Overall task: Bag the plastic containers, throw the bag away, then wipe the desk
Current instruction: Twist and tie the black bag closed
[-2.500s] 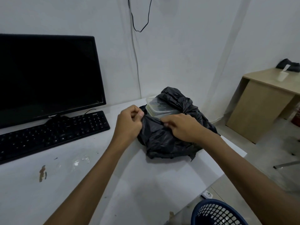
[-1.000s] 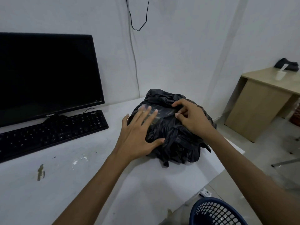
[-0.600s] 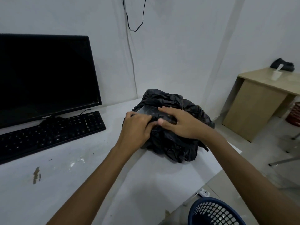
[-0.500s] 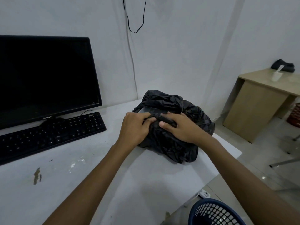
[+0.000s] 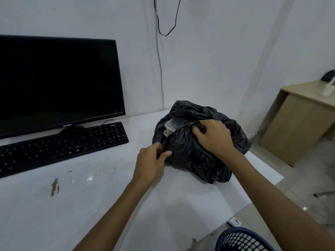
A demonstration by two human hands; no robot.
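Note:
A crumpled black plastic bag [image 5: 197, 156] lies on the white desk [image 5: 108, 196], near its right end. Clear plastic containers [image 5: 173, 125] show through the bag's opening at the upper left; most of them is hidden inside. My left hand [image 5: 151, 161] pinches the bag's edge at its lower left. My right hand [image 5: 213, 135] grips a fold of the bag on top, fingers curled into the plastic.
A black monitor [image 5: 56, 84] and black keyboard [image 5: 59, 145] stand at the left. Brown and white stains [image 5: 54, 186] mark the desk. A blue mesh basket [image 5: 243, 240] sits on the floor at the lower right. A wooden desk [image 5: 299, 122] stands far right.
My hands, close together on top of the bag half a second ago, have parted. The left hand pulled the bag's edge down-left, and the containers show again in the opening.

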